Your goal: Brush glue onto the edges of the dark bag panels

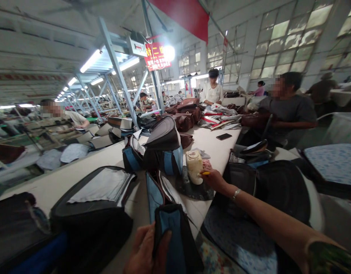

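Note:
My left hand (148,247) is closed around the edge of a blue and black fabric bag piece (175,232), with the thumb on its blue panel. That piece stretches from the bottom middle up onto the white table. My right hand (213,179) reaches out on the right, its fingers closed on a small yellow-handled tool (205,173). The tool's tip is hidden at the side of a cream, crusted container (194,163). This container stands upright on a dark stained pad (183,185). A pink-striped cloth (206,163) lies just behind my right fingers.
Black bag parts (89,198) lie at the left, and blue and black bags (164,146) stand ahead. Brown bags (186,114) and a dark phone (224,136) are farther back. Another person (289,102) sits at the right. Black panels (280,186) lie below my right arm.

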`<state>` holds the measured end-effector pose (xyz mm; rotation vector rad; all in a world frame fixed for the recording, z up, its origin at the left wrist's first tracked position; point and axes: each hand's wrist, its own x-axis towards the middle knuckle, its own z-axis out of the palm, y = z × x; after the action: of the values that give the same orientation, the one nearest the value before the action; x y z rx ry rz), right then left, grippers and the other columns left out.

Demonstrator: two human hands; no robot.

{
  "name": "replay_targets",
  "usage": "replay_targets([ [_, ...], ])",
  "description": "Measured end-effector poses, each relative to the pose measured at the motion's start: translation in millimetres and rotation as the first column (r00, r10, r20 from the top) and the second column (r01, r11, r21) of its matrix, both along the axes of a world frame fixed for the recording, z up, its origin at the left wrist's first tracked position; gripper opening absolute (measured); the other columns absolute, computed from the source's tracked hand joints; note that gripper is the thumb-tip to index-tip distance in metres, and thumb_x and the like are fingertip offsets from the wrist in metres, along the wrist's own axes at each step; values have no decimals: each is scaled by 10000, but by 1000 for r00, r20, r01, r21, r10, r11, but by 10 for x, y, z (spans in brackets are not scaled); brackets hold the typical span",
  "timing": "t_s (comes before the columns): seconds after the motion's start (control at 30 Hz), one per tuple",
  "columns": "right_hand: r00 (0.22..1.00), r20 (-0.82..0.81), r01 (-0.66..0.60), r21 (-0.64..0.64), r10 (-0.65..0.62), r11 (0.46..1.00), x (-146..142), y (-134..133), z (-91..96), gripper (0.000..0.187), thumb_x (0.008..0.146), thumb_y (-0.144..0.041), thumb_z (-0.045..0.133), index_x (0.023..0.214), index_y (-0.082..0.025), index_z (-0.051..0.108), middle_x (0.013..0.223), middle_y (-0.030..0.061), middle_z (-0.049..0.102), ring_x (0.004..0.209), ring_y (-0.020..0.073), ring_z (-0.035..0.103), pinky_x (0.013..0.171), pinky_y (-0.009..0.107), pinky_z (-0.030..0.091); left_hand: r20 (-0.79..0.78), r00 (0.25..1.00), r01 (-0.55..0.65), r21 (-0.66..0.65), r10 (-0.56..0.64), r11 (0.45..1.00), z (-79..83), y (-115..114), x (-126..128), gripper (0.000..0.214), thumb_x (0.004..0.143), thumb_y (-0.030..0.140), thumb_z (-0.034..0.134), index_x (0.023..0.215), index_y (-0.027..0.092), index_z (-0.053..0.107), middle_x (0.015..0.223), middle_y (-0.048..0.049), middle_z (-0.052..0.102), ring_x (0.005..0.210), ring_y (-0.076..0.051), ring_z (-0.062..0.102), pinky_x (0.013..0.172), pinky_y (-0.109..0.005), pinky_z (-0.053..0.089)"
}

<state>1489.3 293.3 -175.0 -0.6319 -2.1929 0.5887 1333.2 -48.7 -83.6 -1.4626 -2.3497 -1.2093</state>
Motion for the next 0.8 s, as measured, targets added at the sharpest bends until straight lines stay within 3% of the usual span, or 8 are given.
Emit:
replay_targets([
  [0.13, 997, 14, -78, 3, 78, 997, 212, -181, -13, 151, 908, -311, 545, 892, -232, 673, 866, 51, 678, 782, 197, 625, 739, 327, 503, 101, 993, 53, 45, -58, 998, 45, 18, 34, 271, 832, 501, 607, 933, 284, 734, 872, -20, 681, 756, -166, 684, 670, -232, 567],
  [0.3, 997, -72, -40, -18, 39, 999, 153, -149, 54, 174, 930, -335, 517, 953, -232, 655, 955, 73, 682, 923, 223, 625, 858, 374, 500, 265, 956, 116, 51, -125, 992, 201, 96, 162, 216, 848, 455, 602, 839, 272, 715, 867, -10, 626, 781, -160, 625, 725, -240, 513],
  [0.47, 993, -49, -111, -62, 108, 992, 153, -251, 63, 144, 867, -316, 588, 822, -222, 688, 807, 51, 671, 731, 201, 627, 693, 331, 510, 392, 897, 190, 76, -205, 979, 320, 171, 214, 207, 878, 411, 576, 849, 245, 696, 860, -14, 585, 805, -155, 581, 752, -235, 469],
  [0.53, 992, -69, -109, -84, 104, 990, 223, -308, 151, 159, 856, -334, 602, 785, -218, 684, 786, 50, 673, 722, 204, 627, 696, 335, 509, 402, 890, 199, 84, -216, 976, 351, 189, 209, 229, 881, 412, 574, 786, 229, 674, 834, -12, 562, 783, -149, 561, 734, -232, 453],
  [0.63, 989, -145, -53, -121, 35, 991, 323, -374, 506, 204, 878, -386, 585, 846, -204, 669, 833, 60, 681, 798, 222, 637, 755, 353, 510, 403, 884, 223, 86, -239, 971, 377, 228, 219, 284, 882, 427, 574, 710, 208, 628, 800, -8, 531, 752, -139, 535, 700, -230, 435],
  [0.77, 964, -267, -41, -190, -12, 981, 385, -626, 1366, 268, 937, -445, 509, 908, -204, 621, 655, -29, 571, 581, 138, 544, 571, 265, 461, 413, 869, 265, 82, -274, 961, 380, 302, 304, 272, 892, 433, 565, 763, 206, 640, 816, 2, 525, 744, -124, 529, 689, -229, 433],
  [0.8, 934, -358, -113, -253, 15, 961, 387, -739, 1601, 252, 922, -442, 543, 882, -203, 609, 619, -46, 526, 539, 121, 499, 518, 245, 424, 409, 867, 275, 83, -285, 958, 380, 322, 335, 254, 894, 429, 565, 804, 210, 656, 831, 1, 535, 762, -126, 538, 705, -230, 437],
])
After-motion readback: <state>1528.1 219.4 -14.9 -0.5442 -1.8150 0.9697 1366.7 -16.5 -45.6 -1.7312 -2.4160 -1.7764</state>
